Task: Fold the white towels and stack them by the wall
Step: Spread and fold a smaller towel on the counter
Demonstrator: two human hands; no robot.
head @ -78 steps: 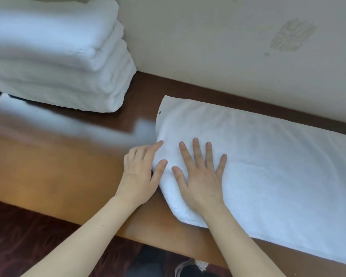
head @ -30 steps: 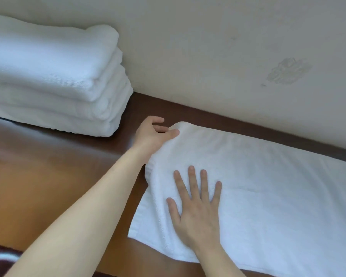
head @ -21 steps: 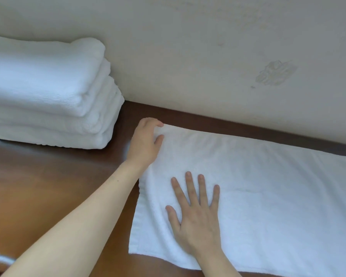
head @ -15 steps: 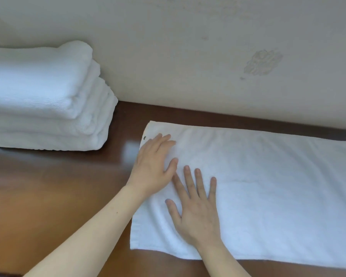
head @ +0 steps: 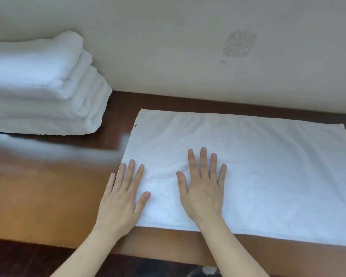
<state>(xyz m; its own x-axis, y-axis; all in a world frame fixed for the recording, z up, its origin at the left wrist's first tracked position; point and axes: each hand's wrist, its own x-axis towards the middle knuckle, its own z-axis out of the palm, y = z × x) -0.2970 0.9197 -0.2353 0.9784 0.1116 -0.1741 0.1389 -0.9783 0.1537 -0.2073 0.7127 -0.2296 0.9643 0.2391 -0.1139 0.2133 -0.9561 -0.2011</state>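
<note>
Gripping nothing with either hand: pressing flat on the white towel (head: 268,166) with the left hand (head: 121,198) and the right hand (head: 203,188), palms down, fingers straight and slightly fanned.

Compared with a second ago, no longer pinching the towel's far left corner in the left hand; released and laid flat since then, with the small dark tag (head: 135,125) showing on the left edge. Compared with half a second ago, drawn back with the left hand from high near that corner to the near left corner, and parted from the right hand, where thumb and forefinger had been almost touching. Kept down flat with the right hand throughout, on the near half of the cloth, left of its middle.

Straddling the towel's left edge with the left hand: thumb and inner fingers on cloth, little finger out over the bare wood. Resting wholly on cloth with the right hand, wrist crossing the near hem. Reaching in with both forearms from the bottom of the view, angled slightly toward each other.

Spread as one broad rectangle on the brown table (head: 38,196), near the wall (head: 168,47), with a strip of dark wood between far hem and wall. Well apart to the left, against the same wall, a stack of folded towels (head: 42,86). Above the spread cloth, a faint stain (head: 239,44) on the plaster.
</note>
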